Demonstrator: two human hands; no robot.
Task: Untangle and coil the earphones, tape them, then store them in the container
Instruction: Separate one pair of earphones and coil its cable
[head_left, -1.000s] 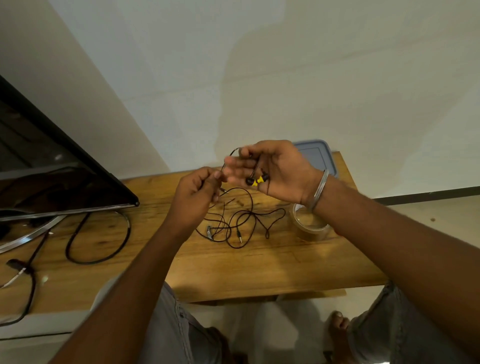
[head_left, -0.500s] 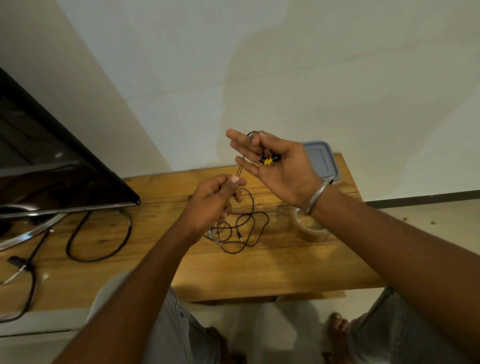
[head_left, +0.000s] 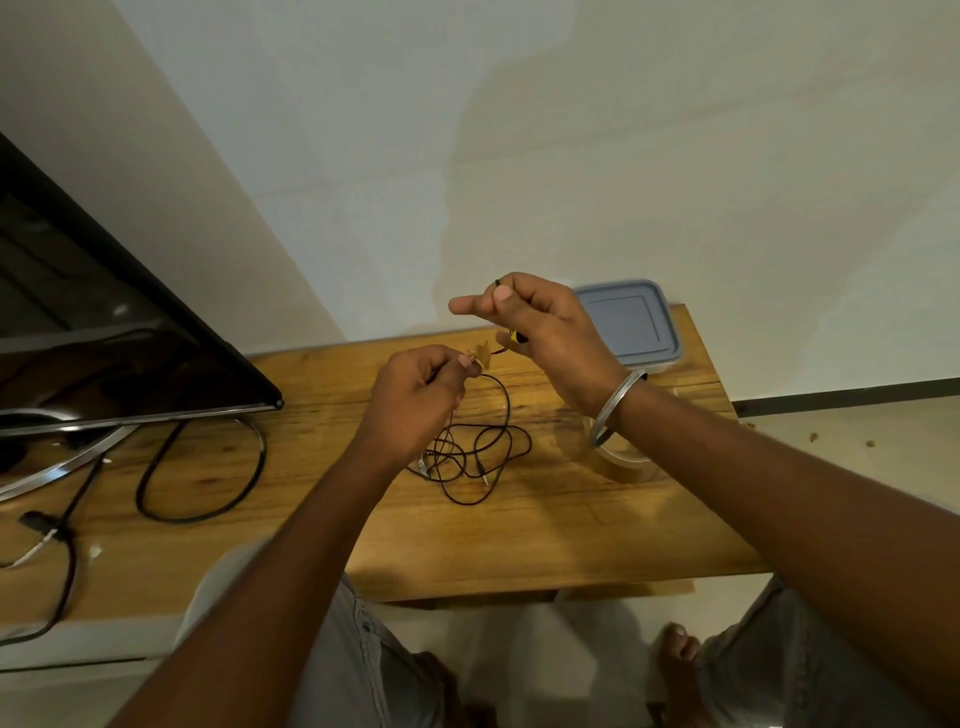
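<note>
My right hand is up over the tabletop. Its fingers curl round the bud end of the earphones. My left hand pinches the cord just beside it. The rest of the cord lies in a loose tangle on the wood below. The container, lid on, sits behind my right hand. The tape is under my wrist.

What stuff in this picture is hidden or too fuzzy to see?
All head view.
Earbuds: mostly hidden inside the right hand; only a yellow-black bit shows.
Tape roll: partly behind the right wrist.
Container: one corner behind the right hand; lid on, so inside unseen.
Smudge by the left hand, which pinches the cable: too blurred to name.
Screen: cut off by the left edge.
</note>
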